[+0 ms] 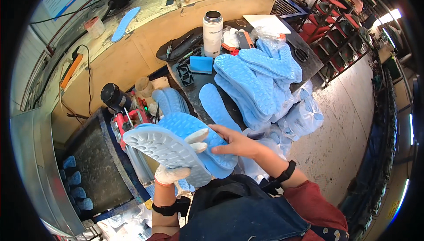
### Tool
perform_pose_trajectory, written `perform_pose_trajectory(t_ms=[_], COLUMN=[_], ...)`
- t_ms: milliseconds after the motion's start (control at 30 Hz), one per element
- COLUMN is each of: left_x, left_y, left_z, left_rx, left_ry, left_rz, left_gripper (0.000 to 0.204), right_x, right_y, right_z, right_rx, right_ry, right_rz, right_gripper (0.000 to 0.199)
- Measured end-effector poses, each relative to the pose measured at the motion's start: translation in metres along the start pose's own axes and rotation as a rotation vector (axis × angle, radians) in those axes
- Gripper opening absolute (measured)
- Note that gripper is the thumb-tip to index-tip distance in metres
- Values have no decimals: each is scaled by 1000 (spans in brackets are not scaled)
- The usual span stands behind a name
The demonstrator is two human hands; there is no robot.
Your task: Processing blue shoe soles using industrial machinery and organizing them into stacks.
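Note:
My left hand [173, 175], in a white knit glove, grips a small bunch of shoe insoles. The front insole [165, 146] shows a pale grey underside with rows of oval bumps. Behind it a bright blue insole [183, 122] fans out, and the gloved fingers reach between the two. My bare right hand [236, 141] is closed on the right edge of the blue insoles, thumb on the near face. Just past my hands a single blue insole [215, 104] lies flat on the dark table. To its right rises a large pile of blue insoles [247, 80].
A white bottle [212, 35], a blue box [201, 65] and scissors [301, 54] lie on the dark table [316, 64]. Left stands a red machine [123, 126] by a conveyor belt [95, 161] carrying several insoles. Plastic bags of insoles [302, 115] hang at the right; racks [333, 33] stand behind.

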State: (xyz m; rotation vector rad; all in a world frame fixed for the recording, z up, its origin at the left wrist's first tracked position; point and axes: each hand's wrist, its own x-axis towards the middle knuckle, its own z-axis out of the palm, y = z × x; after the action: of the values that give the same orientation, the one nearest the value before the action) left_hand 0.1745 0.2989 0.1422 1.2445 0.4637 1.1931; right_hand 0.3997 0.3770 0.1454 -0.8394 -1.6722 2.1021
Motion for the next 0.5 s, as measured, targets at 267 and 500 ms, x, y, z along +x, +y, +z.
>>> perform_pose_trajectory(t_ms=[267, 500], left_x=[-33, -58], left_y=[4, 20], left_z=[0, -19], left_rx=[-116, -228], left_ry=[160, 431], left_rz=[145, 258], left_gripper=[71, 77], right_x=[5, 27], right_y=[5, 40], right_z=[2, -49], right_rx=[52, -233], right_ry=[59, 442], right_rz=[-135, -235], right_gripper=[75, 72])
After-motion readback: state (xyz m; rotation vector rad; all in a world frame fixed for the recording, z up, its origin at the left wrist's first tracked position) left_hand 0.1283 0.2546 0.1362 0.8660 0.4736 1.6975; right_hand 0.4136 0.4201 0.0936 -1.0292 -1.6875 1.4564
